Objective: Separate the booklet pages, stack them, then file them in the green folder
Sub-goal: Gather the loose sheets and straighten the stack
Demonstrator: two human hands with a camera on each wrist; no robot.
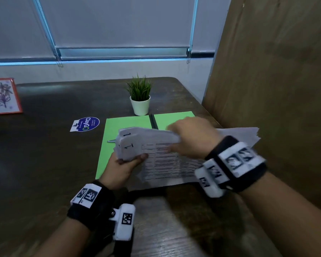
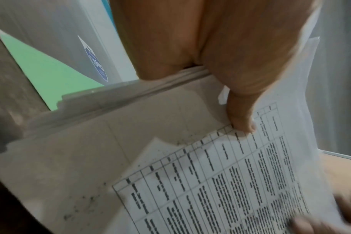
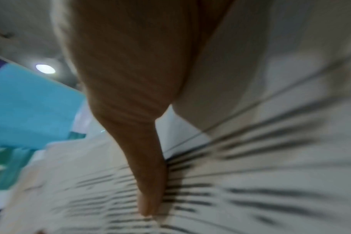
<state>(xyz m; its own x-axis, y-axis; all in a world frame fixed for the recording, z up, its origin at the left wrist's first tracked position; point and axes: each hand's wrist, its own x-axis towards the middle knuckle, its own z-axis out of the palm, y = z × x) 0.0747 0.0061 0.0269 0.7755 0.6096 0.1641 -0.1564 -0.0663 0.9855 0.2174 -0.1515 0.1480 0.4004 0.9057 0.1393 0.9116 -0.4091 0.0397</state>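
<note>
Booklet [image 1: 163, 160]: held over the open green folder [image 1: 126, 125], at 6 o'clock from the plant [image 1: 139, 97]. Its left edge is gripped by the left hand [image 1: 121, 167], thumb [image 2: 240, 117] pressed on the printed page. Upper pages are pinched and lifted by the right hand [image 1: 191, 136]. Sticker [image 1: 85, 124]: lies on the counter [image 1: 44, 145], at 9 o'clock from the folder.

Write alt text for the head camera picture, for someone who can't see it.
Two hands work a sheaf of printed booklet pages above an open green folder on a dark wooden table: the left hand grips the sheaf's near left corner, and the right hand lifts the upper sheets. Behind the folder stands a small potted plant, with a round sticker and a framed flower picture further left.
</note>
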